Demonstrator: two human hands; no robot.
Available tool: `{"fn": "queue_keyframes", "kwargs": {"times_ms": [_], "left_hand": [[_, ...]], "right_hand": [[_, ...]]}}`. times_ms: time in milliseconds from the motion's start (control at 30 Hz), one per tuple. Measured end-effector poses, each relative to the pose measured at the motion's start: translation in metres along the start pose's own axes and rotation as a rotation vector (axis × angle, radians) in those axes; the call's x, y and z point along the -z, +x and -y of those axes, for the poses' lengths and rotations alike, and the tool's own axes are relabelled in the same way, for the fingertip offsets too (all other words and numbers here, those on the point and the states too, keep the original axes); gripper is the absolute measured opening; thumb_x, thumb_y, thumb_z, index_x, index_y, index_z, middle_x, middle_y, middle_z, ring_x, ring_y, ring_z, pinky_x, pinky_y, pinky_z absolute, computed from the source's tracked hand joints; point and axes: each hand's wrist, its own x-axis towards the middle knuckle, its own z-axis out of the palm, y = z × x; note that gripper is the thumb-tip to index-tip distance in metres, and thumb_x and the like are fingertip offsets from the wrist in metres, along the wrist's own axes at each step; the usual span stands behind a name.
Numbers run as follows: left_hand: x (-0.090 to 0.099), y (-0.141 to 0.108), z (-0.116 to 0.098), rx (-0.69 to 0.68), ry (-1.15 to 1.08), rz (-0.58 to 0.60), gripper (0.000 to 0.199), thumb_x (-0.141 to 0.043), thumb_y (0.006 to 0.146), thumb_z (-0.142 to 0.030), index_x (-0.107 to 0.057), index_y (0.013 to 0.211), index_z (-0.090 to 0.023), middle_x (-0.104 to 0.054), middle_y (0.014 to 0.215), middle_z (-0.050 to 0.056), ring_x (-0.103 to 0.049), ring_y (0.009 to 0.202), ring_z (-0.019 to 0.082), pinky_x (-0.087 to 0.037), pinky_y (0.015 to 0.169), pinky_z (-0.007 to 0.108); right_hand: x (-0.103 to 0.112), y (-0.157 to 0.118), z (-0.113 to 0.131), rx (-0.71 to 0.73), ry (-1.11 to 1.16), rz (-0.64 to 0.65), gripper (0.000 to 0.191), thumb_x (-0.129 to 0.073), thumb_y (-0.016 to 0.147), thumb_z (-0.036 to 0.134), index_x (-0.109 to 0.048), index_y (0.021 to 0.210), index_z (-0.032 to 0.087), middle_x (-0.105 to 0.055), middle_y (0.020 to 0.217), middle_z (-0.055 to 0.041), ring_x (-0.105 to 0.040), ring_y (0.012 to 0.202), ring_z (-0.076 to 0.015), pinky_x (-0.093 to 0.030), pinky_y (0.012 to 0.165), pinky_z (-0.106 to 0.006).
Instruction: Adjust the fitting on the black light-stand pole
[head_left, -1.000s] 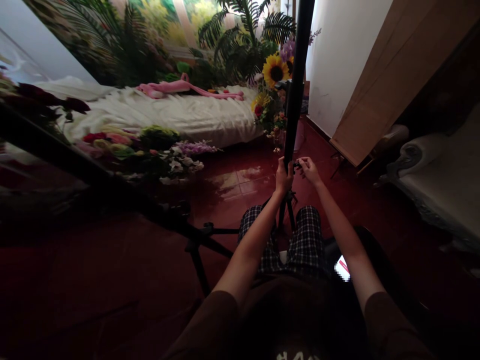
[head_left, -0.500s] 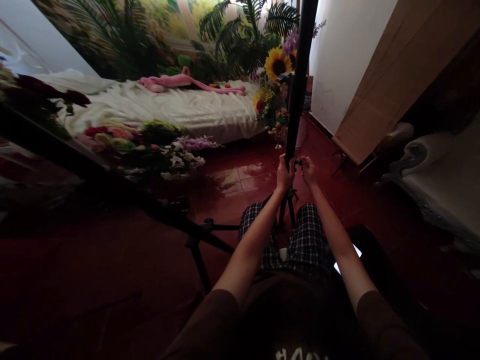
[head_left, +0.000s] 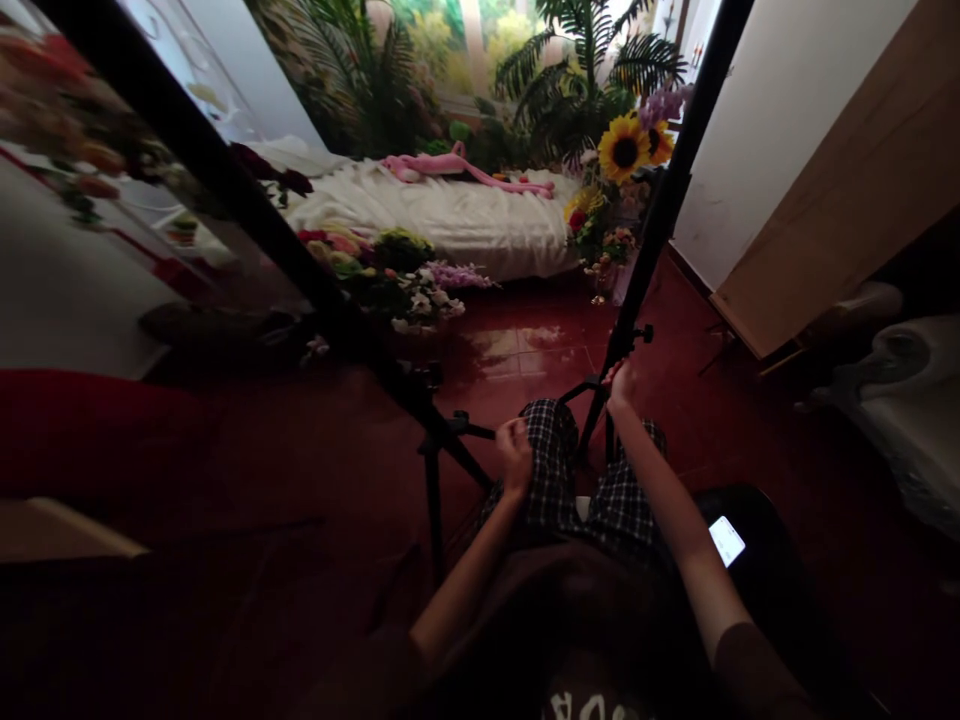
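My right hand (head_left: 621, 385) is closed at the leg collar of a black tripod stand (head_left: 667, 210), just below its side knob (head_left: 643, 333). The stand leans to the upper right, its legs between my knees. My left hand (head_left: 514, 455) is off that stand, beside my left knee, with loosely curled fingers and nothing visible in it. Close to that hand are the legs of a second black tripod stand (head_left: 330, 310), which slants across to the upper left. Its leg knobs (head_left: 459, 416) show near the bottom.
A phone with a lit screen (head_left: 727, 541) lies on a dark seat at my right. Ahead are a white-draped bed (head_left: 480, 225) with a pink plush toy (head_left: 431, 165), flower bunches (head_left: 420, 290) and sunflowers (head_left: 624, 147). A board (head_left: 817, 200) and white sofa (head_left: 915, 400) stand right.
My left hand has let go of the stand's tube and moved down left to my knee. My right hand has moved from the knob to lower on the stand. The view has turned left.
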Motion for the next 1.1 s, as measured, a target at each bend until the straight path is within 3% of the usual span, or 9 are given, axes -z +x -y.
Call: {"fn": "queue_keyframes", "kwargs": {"times_ms": [100, 167, 233, 367, 500, 700, 933, 1000, 1100], "left_hand": [[0.068, 0.026, 0.008, 0.022, 0.042, -0.477, 0.031, -0.047, 0.093, -0.05, -0.052, 0.102, -0.021, -0.058, 0.107, 0.01, -0.057, 0.098, 0.021, -0.047, 0.093, 0.038], [0.1, 0.057, -0.011, -0.093, 0.03, -0.61, 0.035, -0.045, 0.094, -0.051, -0.049, 0.112, -0.021, -0.054, 0.12, 0.011, -0.055, 0.105, 0.019, -0.046, 0.098, 0.037], [0.121, 0.089, -0.036, -0.234, 0.003, -0.579, 0.039, -0.042, 0.095, -0.054, -0.049, 0.115, -0.021, -0.054, 0.123, 0.011, -0.055, 0.11, 0.018, -0.045, 0.1, 0.035], [0.132, 0.128, -0.066, -0.296, -0.007, -0.244, 0.048, -0.036, 0.094, -0.064, -0.054, 0.108, -0.021, -0.064, 0.102, 0.007, -0.062, 0.088, 0.016, -0.051, 0.082, 0.03], [0.127, 0.137, -0.063, -0.311, -0.017, -0.179, 0.057, -0.035, 0.092, -0.07, -0.056, 0.11, -0.02, -0.065, 0.093, 0.006, -0.063, 0.079, 0.015, -0.05, 0.075, 0.028], [0.119, 0.139, -0.056, -0.263, 0.006, -0.348, 0.064, -0.034, 0.089, -0.075, -0.059, 0.104, -0.018, -0.061, 0.081, 0.005, -0.062, 0.081, 0.017, -0.049, 0.074, 0.029], [0.113, 0.136, -0.061, -0.253, -0.021, -0.372, 0.058, -0.036, 0.09, -0.071, -0.057, 0.1, -0.018, -0.06, 0.078, 0.004, -0.059, 0.073, 0.016, -0.047, 0.067, 0.028], [0.113, 0.136, -0.062, -0.255, -0.035, -0.378, 0.057, -0.037, 0.091, -0.07, -0.058, 0.101, -0.018, -0.062, 0.081, 0.005, -0.061, 0.074, 0.016, -0.048, 0.068, 0.028], [0.114, 0.135, -0.063, -0.263, -0.056, -0.37, 0.054, -0.039, 0.091, -0.068, -0.058, 0.101, -0.019, -0.063, 0.084, 0.006, -0.062, 0.075, 0.016, -0.048, 0.068, 0.027]], "right_hand": [[-0.052, -0.032, -0.008, -0.101, 0.094, 0.045, 0.041, -0.047, 0.091, 0.051, -0.035, 0.062, 0.024, -0.033, 0.043, 0.009, -0.033, 0.037, -0.0078, -0.033, 0.04, -0.018], [-0.089, -0.055, -0.006, -0.265, 0.241, 0.186, 0.037, -0.043, 0.095, 0.045, -0.038, 0.066, 0.022, -0.036, 0.046, 0.0088, -0.033, 0.038, -0.0064, -0.033, 0.04, -0.016], [-0.122, -0.076, 0.003, -0.49, 0.39, 0.44, 0.034, -0.04, 0.098, 0.042, -0.044, 0.072, 0.021, -0.041, 0.05, 0.008, -0.032, 0.039, -0.0055, -0.027, 0.037, -0.013], [-0.165, -0.104, 0.031, -0.843, 0.587, 0.963, 0.043, -0.028, 0.104, 0.048, -0.049, 0.079, 0.019, -0.042, 0.054, 0.0056, -0.031, 0.04, -0.0061, -0.019, 0.033, -0.011], [-0.177, -0.102, 0.053, -0.936, 0.836, 1.082, 0.042, -0.025, 0.106, 0.035, -0.034, 0.068, 0.021, -0.032, 0.051, 0.0073, -0.024, 0.04, -0.0067, -0.02, 0.032, -0.01], [-0.176, -0.087, 0.066, -0.955, 0.739, 1.095, 0.044, -0.033, 0.105, 0.035, -0.026, 0.063, 0.023, -0.027, 0.048, 0.0102, -0.015, 0.037, -0.0046, -0.019, 0.032, -0.01], [-0.179, -0.078, 0.073, -0.825, 0.527, 1.111, 0.034, -0.039, 0.102, 0.029, -0.047, 0.071, 0.018, -0.041, 0.05, 0.0085, -0.025, 0.038, -0.0036, -0.024, 0.035, -0.009], [-0.181, -0.074, 0.07, -0.69, 0.362, 1.099, 0.028, -0.046, 0.099, 0.03, -0.052, 0.075, 0.017, -0.047, 0.052, 0.0071, -0.028, 0.039, -0.0037, -0.026, 0.035, -0.01], [-0.178, -0.071, 0.064, -0.215, 0.097, 1.007, 0.021, -0.056, 0.094, 0.032, -0.058, 0.08, 0.016, -0.059, 0.062, 0.0018, -0.042, 0.046, -0.0059, -0.039, 0.045, -0.014]]}}
